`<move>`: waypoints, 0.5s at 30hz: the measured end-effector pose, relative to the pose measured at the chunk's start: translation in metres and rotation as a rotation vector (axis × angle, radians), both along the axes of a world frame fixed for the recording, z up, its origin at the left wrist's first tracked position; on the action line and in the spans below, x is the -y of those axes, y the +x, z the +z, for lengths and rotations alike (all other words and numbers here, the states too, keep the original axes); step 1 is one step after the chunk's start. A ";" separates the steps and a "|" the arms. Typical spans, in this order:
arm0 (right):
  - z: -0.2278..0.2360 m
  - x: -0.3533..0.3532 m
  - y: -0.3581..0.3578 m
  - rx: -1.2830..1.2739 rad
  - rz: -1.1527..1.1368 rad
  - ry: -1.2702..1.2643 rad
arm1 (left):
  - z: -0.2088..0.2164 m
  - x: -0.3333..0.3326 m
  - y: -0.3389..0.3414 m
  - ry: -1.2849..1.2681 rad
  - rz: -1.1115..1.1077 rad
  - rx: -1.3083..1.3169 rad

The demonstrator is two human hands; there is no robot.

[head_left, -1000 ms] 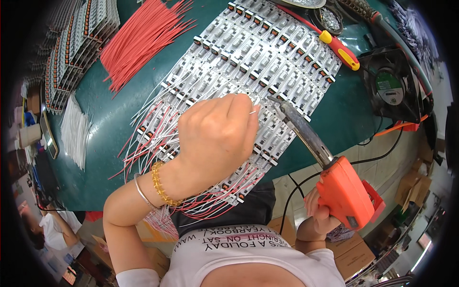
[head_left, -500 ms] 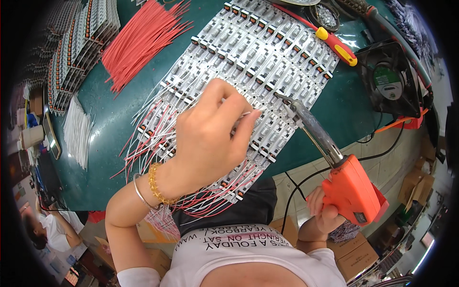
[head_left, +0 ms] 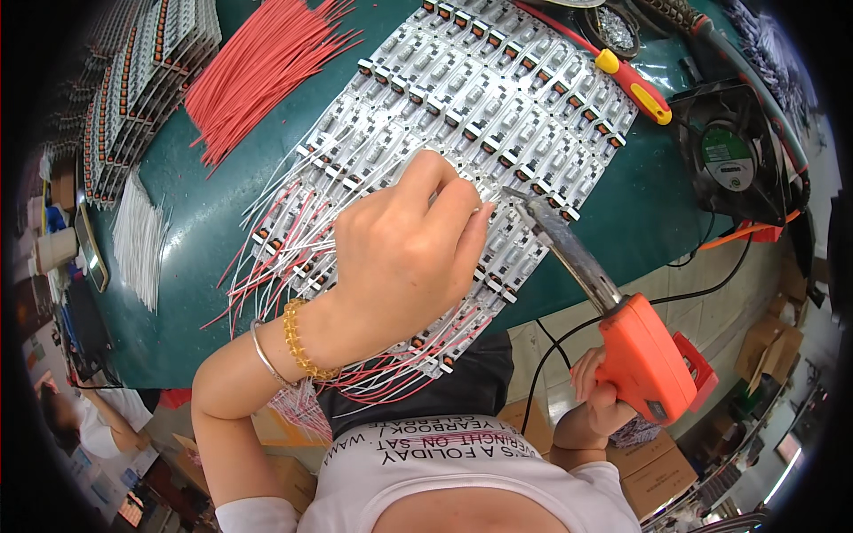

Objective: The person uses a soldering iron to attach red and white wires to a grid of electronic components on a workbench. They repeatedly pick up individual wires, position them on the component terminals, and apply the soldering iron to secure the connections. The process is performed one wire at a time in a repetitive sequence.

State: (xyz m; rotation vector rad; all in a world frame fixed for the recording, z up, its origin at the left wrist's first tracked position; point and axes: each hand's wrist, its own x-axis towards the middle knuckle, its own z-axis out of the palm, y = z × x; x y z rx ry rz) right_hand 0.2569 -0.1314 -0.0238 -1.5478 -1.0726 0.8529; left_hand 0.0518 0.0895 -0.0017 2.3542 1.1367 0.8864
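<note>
Orange soldering gun (head_left: 644, 355) gripped by right hand (head_left: 597, 391), tip nearer left hand (head_left: 404, 258), whose fingers (head_left: 444, 191) now pinch a wire

Bright even overhead light, soft shadow under the left hand (head_left: 404, 258), mild glare on the white boards (head_left: 498, 98), sharp centre, heavy fisheye bending, black vignetted corners, blurred periphery
</note>
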 end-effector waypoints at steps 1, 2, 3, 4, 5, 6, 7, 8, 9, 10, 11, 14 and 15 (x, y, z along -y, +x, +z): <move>0.007 -0.014 -0.005 -0.073 0.043 0.058 | 0.000 0.000 0.001 0.002 -0.002 0.000; 0.008 -0.018 -0.007 -0.101 0.052 0.094 | -0.001 0.000 0.002 0.003 -0.006 -0.002; 0.010 -0.024 -0.009 -0.128 0.067 0.126 | 0.000 0.000 0.001 0.003 -0.005 -0.003; 0.011 -0.025 -0.010 -0.111 0.049 0.136 | 0.000 0.000 0.001 0.002 -0.004 -0.005; 0.012 -0.027 -0.011 -0.116 0.052 0.135 | 0.000 0.000 0.001 0.002 0.000 -0.006; 0.014 -0.029 -0.012 -0.120 0.051 0.136 | -0.001 0.000 0.001 0.005 0.001 -0.007; 0.020 -0.033 -0.013 -0.146 0.072 0.126 | -0.001 0.000 0.001 0.007 0.001 -0.009; 0.021 -0.035 -0.013 -0.155 0.082 0.127 | -0.001 0.000 0.001 0.011 -0.005 -0.010; 0.022 -0.036 -0.013 -0.165 0.093 0.126 | -0.002 0.000 0.000 0.012 -0.009 -0.011; 0.021 -0.035 -0.013 -0.159 0.093 0.136 | -0.002 0.000 0.000 0.013 -0.013 -0.013; 0.018 -0.033 -0.013 -0.145 0.069 0.143 | -0.001 0.000 0.000 0.019 -0.012 -0.005; 0.005 -0.019 -0.009 -0.123 -0.031 0.158 | 0.000 0.000 0.000 0.014 -0.024 0.050; 0.004 -0.015 -0.009 -0.140 -0.058 0.159 | 0.002 0.001 -0.002 -0.003 -0.035 0.086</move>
